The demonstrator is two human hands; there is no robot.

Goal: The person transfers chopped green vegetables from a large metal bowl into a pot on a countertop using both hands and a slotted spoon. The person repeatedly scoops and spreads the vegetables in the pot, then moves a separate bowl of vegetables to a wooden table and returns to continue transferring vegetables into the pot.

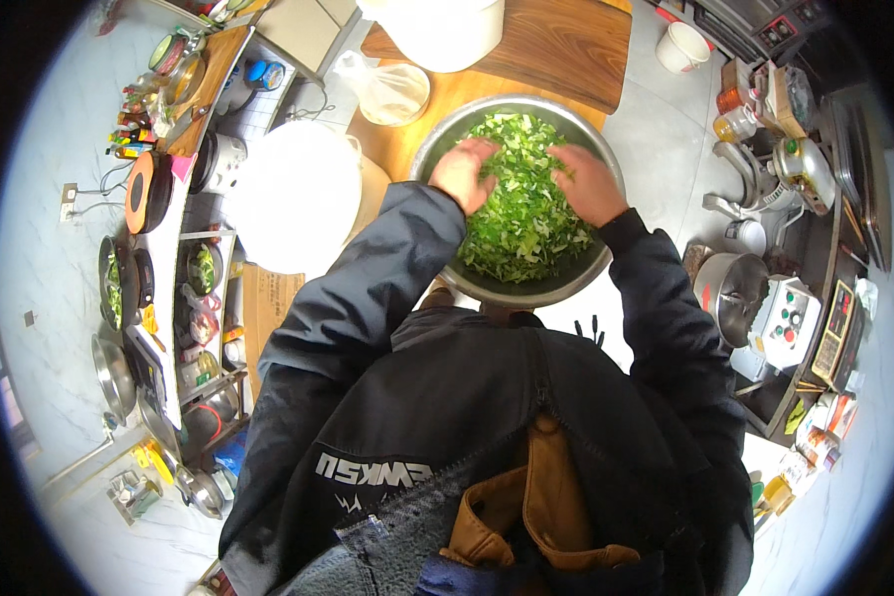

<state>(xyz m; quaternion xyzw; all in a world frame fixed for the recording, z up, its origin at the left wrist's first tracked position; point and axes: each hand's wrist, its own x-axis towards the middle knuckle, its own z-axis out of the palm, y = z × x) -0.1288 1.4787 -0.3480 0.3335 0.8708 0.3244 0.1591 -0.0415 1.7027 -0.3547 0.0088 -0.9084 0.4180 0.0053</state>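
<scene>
A large round metal basin [426,149] holds a heap of chopped leafy greens [525,216], some pieces dark green and some pale. My left hand [465,173] is over the left part of the heap, fingers spread and bent down at the greens. On the right side of the heap, my right hand [587,182] touches the greens with its fingertips and looks slightly blurred. Whether either hand has greens between its fingers cannot be told. The basin stands by the near edge of a wooden table [391,149].
A white bucket [443,30] stands beyond the basin near a dark wooden board [566,52]. A bag-covered round container [395,93] is on the table. Left is a bright white round container [298,197]; shelves line that side. A metal pot [731,298] is among kitchen items at right.
</scene>
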